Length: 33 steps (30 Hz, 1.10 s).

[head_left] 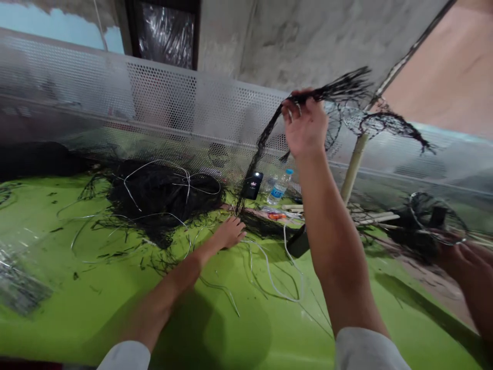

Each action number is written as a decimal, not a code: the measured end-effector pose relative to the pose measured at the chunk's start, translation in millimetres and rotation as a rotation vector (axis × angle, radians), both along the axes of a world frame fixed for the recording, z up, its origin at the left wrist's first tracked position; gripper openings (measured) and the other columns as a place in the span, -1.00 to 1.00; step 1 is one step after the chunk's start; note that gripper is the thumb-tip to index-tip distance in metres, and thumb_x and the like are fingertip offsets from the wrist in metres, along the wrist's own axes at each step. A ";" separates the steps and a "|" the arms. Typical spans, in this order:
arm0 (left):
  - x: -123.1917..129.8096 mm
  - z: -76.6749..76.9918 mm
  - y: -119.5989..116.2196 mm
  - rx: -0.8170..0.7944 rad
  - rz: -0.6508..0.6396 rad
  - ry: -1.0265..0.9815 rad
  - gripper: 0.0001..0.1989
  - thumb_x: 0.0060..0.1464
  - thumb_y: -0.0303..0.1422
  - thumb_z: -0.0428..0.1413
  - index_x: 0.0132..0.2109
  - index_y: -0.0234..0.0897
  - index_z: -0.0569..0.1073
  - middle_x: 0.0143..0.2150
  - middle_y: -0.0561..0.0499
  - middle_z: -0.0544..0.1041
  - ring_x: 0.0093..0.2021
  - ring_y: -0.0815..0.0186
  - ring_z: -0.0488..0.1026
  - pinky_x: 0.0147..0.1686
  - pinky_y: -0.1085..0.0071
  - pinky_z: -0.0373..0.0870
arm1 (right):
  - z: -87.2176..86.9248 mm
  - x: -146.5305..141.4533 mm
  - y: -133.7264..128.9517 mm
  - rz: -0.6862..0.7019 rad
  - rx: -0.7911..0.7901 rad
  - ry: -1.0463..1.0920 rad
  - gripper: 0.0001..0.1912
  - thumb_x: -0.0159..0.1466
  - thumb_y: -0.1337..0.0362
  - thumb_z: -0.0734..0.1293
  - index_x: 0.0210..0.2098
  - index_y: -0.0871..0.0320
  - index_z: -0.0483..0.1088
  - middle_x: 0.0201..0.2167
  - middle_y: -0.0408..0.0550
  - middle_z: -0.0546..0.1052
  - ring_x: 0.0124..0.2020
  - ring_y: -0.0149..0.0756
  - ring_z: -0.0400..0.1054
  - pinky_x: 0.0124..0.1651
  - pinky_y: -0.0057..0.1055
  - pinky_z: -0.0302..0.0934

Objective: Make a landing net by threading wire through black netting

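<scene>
Raised high in front of the perforated screen, my right hand (pixel 306 126) grips a long bunch of black netting (pixel 262 144) with its fingers closed. Frayed ends of the netting fan out to the right above the hand. From there the strip slants tautly down to my left hand (pixel 230 232), low over the green table. The left fingers are curled at the strip's lower end, though the exact grip is partly hidden. Left of it lies a heap of black netting (pixel 165 195) with a thin wire (pixel 148 163) looped over it.
A phone (pixel 253 185) with its light on and a water bottle (pixel 280 187) stand near the perforated screen (pixel 219 110). A white cord (pixel 271 277) loops across the green table (pixel 246 334). Another person's hand (pixel 462 259) touches a wire-and-net piece (pixel 427 221) at right.
</scene>
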<state>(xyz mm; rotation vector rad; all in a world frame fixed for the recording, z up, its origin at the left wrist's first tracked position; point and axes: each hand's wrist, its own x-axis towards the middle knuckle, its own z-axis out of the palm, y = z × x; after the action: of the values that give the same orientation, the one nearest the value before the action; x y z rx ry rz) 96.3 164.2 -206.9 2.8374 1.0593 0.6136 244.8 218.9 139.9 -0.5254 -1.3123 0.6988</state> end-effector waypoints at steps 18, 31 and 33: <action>-12.4 65.4 5.7 -0.323 0.058 -0.396 -0.62 0.36 -0.21 0.19 0.21 -0.29 0.46 0.19 -0.17 0.50 0.10 0.12 0.53 0.08 0.06 0.56 | 119.6 14.7 -114.0 0.047 0.212 -0.084 -0.67 0.48 0.21 0.16 -0.22 0.00 0.56 -0.33 -0.38 0.63 -0.43 -0.62 0.47 -0.32 -0.51 0.25; -86.8 212.1 -124.6 -0.439 -0.588 -1.084 -0.28 0.24 0.15 0.15 0.41 -0.02 0.29 0.27 -0.17 0.45 0.09 0.08 0.55 -0.09 0.26 0.58 | -6.6 -50.2 -179.7 0.082 0.037 -0.258 -0.59 0.25 -0.12 0.48 -0.25 0.11 0.55 -0.69 -0.36 0.14 -0.69 -0.55 -0.02 -0.61 -0.43 -0.24; -83.4 214.8 -148.0 -0.443 -0.573 -1.056 -0.37 0.23 0.00 0.26 0.35 -0.04 0.35 0.12 -0.12 0.53 -0.04 0.20 0.56 -0.13 0.35 0.55 | -32.0 -64.7 -197.0 0.047 0.058 -0.277 -0.61 0.29 -0.07 0.47 -0.38 0.12 0.49 -0.66 -0.34 0.11 -0.64 -0.55 -0.06 -0.58 -0.45 -0.19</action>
<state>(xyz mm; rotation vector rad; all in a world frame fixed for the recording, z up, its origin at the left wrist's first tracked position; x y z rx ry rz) 12.9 16.3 7.9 1.8060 0.1439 1.3309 180.1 21.9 107.9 -0.5601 -1.6031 0.6403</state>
